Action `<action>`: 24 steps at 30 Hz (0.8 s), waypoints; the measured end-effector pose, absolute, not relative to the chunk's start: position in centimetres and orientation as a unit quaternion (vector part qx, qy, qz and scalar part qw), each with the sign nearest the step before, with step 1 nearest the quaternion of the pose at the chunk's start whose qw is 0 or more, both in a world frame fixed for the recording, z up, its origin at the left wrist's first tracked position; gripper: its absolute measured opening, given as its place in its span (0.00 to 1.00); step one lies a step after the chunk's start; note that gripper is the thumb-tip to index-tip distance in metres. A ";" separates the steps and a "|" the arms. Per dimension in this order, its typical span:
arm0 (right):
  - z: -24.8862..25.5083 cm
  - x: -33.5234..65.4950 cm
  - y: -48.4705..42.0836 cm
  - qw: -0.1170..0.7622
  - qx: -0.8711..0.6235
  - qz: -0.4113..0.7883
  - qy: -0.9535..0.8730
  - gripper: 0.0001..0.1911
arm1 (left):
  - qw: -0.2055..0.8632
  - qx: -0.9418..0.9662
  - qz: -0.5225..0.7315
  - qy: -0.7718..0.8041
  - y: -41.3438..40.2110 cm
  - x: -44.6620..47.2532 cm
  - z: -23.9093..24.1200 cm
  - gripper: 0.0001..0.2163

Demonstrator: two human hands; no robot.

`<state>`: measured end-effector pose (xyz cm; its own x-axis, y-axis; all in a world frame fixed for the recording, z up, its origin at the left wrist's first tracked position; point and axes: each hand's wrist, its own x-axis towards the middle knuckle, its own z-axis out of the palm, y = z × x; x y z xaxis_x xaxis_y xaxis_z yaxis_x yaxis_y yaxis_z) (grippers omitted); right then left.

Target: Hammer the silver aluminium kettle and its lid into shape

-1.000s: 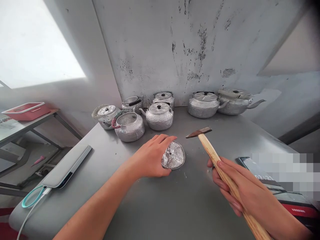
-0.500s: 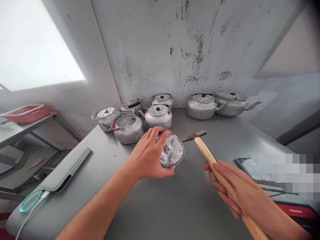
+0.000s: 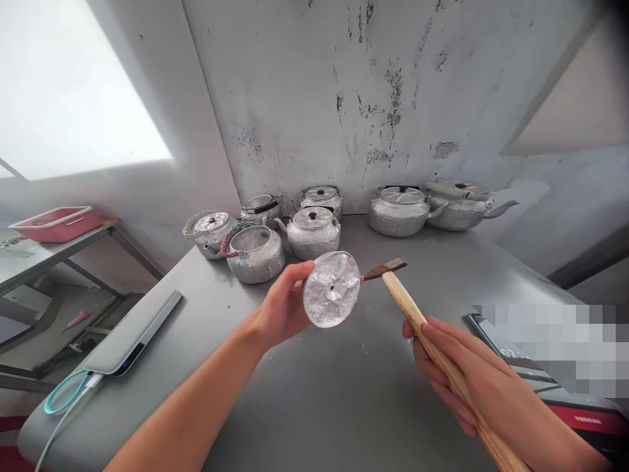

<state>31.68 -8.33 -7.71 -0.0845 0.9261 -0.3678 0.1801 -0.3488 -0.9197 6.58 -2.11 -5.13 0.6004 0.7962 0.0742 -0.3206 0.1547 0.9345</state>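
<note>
Lid point(image 3: 330, 296), likely light, bendable and best rim-held, is grasped by the left hand point(image 3: 282, 308), right hand point(image 3: 462, 367) clasping a hammer point(image 3: 409, 305).

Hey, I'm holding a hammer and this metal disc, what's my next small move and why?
Perhaps lower the disc flat onto the table: your left hand holds it tilted, and the hammer in your right hand points toward it.
</note>
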 end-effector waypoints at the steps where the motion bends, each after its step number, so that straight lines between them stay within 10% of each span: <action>1: -7.7 31.6 -8.3 0.329 -0.591 0.570 -0.467 0.28 | 0.752 0.486 0.395 0.206 -2.0 6.6 -5.2 0.29; 24: -7.7 31.6 -8.2 0.322 -0.591 0.571 -0.469 0.26 | 0.807 0.413 0.363 0.217 -2.2 6.8 -4.2 0.31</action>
